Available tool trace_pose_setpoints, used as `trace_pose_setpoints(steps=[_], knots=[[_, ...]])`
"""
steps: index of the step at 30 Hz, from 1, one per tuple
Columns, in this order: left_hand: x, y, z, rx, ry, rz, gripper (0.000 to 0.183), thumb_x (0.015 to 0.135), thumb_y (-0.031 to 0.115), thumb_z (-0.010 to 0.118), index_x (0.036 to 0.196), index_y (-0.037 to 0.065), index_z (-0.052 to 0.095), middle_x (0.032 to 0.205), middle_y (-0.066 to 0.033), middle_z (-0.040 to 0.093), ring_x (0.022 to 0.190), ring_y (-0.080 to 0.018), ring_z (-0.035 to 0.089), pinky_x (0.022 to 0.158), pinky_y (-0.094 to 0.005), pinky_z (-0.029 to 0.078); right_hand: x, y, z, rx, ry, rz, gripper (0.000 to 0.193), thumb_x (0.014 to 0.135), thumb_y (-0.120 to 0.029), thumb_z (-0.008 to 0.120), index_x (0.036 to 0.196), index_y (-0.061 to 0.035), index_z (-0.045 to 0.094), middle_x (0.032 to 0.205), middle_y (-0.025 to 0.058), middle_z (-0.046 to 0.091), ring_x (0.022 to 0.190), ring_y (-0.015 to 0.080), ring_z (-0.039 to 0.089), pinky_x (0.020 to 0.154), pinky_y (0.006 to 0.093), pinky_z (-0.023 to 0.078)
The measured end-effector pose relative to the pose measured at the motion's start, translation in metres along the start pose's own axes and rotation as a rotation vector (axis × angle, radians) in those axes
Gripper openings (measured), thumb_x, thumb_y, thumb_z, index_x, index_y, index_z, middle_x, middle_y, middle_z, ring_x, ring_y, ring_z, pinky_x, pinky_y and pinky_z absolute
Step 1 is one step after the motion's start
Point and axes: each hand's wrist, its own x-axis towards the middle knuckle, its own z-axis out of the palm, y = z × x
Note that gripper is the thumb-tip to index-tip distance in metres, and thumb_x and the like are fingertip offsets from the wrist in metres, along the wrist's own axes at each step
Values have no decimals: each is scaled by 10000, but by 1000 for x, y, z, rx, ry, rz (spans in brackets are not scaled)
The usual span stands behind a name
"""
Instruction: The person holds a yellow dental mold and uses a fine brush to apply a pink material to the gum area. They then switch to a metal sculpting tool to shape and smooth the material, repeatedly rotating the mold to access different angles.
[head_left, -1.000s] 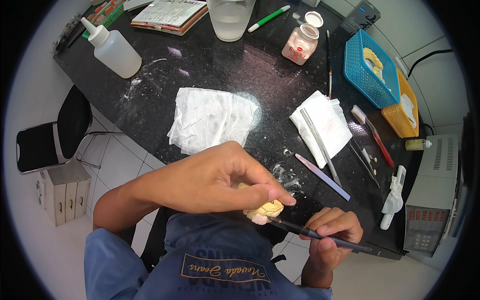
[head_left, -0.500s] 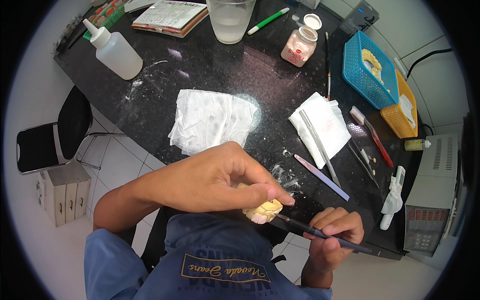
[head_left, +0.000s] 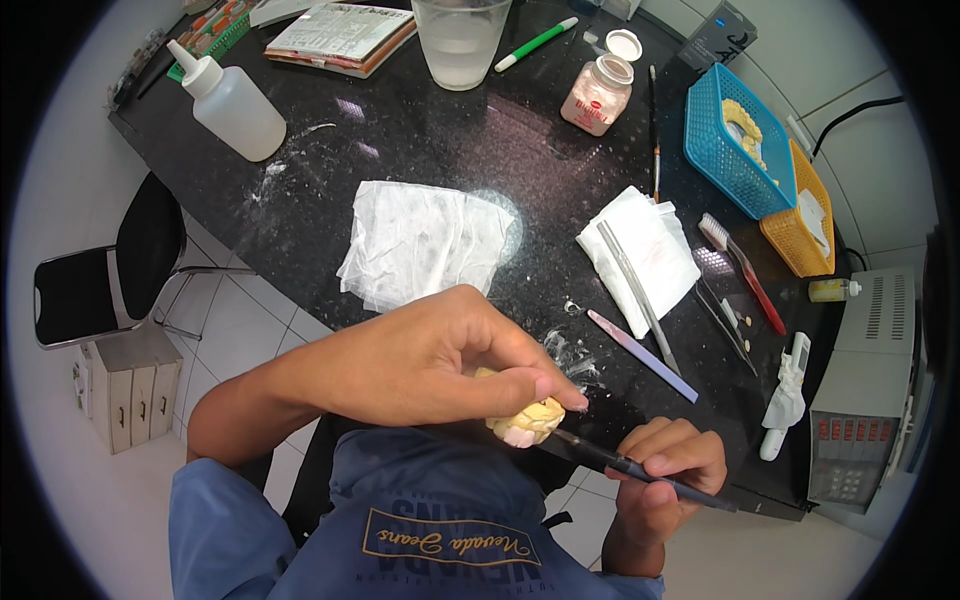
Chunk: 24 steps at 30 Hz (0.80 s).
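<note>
Just in front of my shirt, at the table's near edge, my left hand [head_left: 470, 358] is closed around a yellow dental cast [head_left: 538, 415]. A pale pink patch shows on the cast's lower front; the fingers hide much of the rest. To the right, my right hand [head_left: 668, 468] pinches a slim dark-handled tool [head_left: 625, 466] between thumb and fingers. Its thin tip points left and meets the cast's right side, though the exact contact is too small to make out.
Beyond my hands lie a crumpled white cloth [head_left: 425, 245], a folded tissue [head_left: 645, 260] with a metal spatula, a lilac file [head_left: 642, 355] and a red toothbrush [head_left: 745, 270]. Farther back stand a squeeze bottle [head_left: 238, 115], a clear cup [head_left: 460, 45], an opened powder jar [head_left: 597, 97] and a blue basket [head_left: 715, 150].
The handle of the dark tool has dipped slightly, with my right hand shifting a little downward. My left hand and the cast have stayed almost in place.
</note>
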Motion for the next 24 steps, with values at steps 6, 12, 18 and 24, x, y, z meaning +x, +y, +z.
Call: trace_pose_setpoints(steps=[6, 12, 18, 24], knots=[[0, 6, 3, -206, 81, -13, 320, 950, 109, 617, 1227, -50, 630, 1154, -137, 683, 1012, -127, 657, 910, -235, 509, -7, -1, -2, -260, -41, -193, 244, 825, -90, 737, 985, -1, 576, 852, 180, 672, 709, 245, 680, 603, 303, 545], [0, 4, 4, -252, 90, -4, 404, 944, 134, 647, 1279, -77, 568, 1197, -169, 661, 1091, -165, 649, 959, -272, 505, -5, -4, 2, -309, -32, -137, 209, 817, -82, 737, 951, -10, 594, 804, 162, 678, 697, 246, 688, 617, 301, 548], [0, 0, 5, -253, 81, 37, 341, 988, 130, 583, 1284, -39, 582, 1146, -110, 676, 1049, -100, 617, 910, -239, 486, -4, -5, 1, -300, -39, -108, 209, 817, -90, 745, 942, -10, 598, 781, 158, 676, 682, 242, 684, 616, 304, 548], [0, 2, 5, -245, 79, 44, 336, 992, 121, 572, 1284, -45, 579, 1153, -117, 674, 1056, -105, 616, 914, -238, 486, -5, -5, 1, -289, -38, -122, 213, 804, -77, 746, 945, -10, 602, 784, 156, 678, 673, 244, 683, 615, 304, 550]])
